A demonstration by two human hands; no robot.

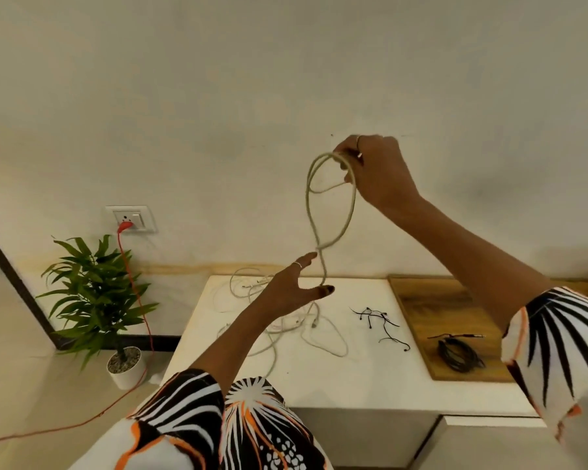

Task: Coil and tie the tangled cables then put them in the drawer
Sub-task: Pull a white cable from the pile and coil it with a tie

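1. Coiling in hand: right hand [377, 171] raised above the desk [319, 378], fingers curled round two loops of the pale cable [348, 212].
2. Left hand [294, 288] — open, thumb and forefinger loosely guiding the strand below; advised: feed slack evenly, match each loop to the last.
3. Cable tail runs down into the tangled pale cables [279, 320] at the desk's far-left part.
4. Black ties [377, 320] mid-desk; coiled black cable [459, 354] on the wooden board [421, 300], right edge.
5. Containers: drawer not identifiable — contents cannot be told.
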